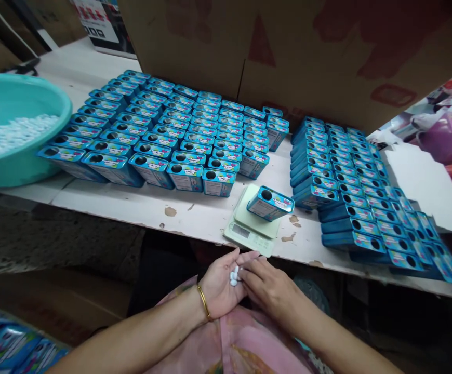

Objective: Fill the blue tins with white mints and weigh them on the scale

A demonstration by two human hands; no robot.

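My left hand lies palm up in front of the table edge, cupped around several small white candies. Over that palm, the fingertips of my right hand are bent down at the candies; whether they pinch one is hidden. Just beyond my hands, a pale green scale stands at the table's edge, its display facing me. One blue tin with a round dark hole in its top stands upright on the scale.
Rows of blue tins stand left of the scale, more tins right. A turquoise basin of white candies sits far left. Behind rises a large cardboard box. White sheets lie at the right.
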